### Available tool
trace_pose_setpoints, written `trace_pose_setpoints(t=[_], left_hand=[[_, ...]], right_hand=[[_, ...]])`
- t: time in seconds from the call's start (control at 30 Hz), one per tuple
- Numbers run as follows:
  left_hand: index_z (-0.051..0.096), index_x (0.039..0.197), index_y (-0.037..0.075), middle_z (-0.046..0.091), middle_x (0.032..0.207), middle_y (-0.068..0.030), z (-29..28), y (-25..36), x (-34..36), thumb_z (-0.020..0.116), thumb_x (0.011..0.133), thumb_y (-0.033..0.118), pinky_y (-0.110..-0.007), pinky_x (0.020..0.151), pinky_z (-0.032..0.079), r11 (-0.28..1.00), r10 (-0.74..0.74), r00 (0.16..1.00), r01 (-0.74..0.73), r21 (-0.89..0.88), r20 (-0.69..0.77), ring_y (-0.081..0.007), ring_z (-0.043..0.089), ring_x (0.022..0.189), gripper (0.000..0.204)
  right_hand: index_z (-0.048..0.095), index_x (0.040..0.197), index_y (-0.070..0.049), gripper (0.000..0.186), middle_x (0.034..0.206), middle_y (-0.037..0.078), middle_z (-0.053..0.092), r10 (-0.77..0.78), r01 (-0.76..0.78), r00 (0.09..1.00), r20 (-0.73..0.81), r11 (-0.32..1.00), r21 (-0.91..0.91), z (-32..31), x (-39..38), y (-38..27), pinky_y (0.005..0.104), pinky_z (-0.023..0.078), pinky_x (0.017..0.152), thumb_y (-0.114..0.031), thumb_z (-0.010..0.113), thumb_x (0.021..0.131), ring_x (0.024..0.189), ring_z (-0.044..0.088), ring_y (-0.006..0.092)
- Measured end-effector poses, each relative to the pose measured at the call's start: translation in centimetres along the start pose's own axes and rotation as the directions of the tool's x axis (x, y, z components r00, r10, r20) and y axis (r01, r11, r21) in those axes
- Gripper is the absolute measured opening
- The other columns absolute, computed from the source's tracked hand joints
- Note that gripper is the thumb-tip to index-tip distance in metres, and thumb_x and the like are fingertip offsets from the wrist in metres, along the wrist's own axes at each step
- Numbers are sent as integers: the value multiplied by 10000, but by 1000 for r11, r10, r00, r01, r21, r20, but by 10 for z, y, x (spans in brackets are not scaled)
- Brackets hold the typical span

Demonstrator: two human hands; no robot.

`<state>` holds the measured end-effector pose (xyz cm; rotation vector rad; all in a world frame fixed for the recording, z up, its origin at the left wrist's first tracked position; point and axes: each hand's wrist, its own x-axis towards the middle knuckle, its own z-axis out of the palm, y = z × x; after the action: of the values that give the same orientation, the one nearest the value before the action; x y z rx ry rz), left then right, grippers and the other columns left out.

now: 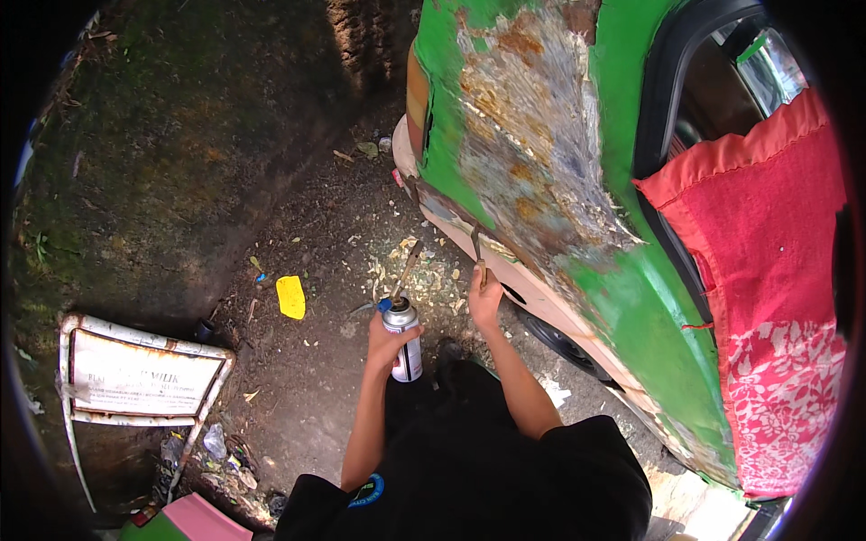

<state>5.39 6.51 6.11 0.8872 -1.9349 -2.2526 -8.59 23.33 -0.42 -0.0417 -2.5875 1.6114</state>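
Observation:
My left hand (386,346) is closed around the silver and white canister of a gas torch (408,357). Its blue-collared head and metal nozzle point away from me; no flame shows. In my right hand (485,298) is a scraper (476,242), its thin blade up against the lower edge of the car's side. The green car body (622,298) stands to my right. A broad patch of its panel (532,135) is stripped to grey, rusty, streaked metal, and a pale pink strip (532,293) runs along the bottom.
A red patterned cloth (776,270) hangs over the car window. Paint flakes (433,279) litter the ground beneath the panel. To the left are a yellow scrap (290,298), a rusty white metal frame sign (135,371) and some rubbish (230,460). A car wheel (564,344) sits near my right forearm.

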Motion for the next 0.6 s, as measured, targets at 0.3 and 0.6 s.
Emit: trace_pose_setpoints(t=[0.3,0.6], left_hand=[[580,1056,43,673,916,-47,6,-1,14,830,670,30,-334,760,526,1000,21,999,-20,-20,30,-161,651,827,460],[550,1135,43,670,972,-52,9,3,18,856,645,29,-343,827,521,999,-39,999,38,7,15,-163,646,890,578]], right_hand=[[600,873,28,306,604,175,530,-29,27,999,23,998,54,11,16,20,418,428,546,-245,542,998,524,531,303],[584,869,12,304,608,162,519,-3,2,1000,23,999,41,6,16,8,418,427,550,-255,530,1002,529,525,314]])
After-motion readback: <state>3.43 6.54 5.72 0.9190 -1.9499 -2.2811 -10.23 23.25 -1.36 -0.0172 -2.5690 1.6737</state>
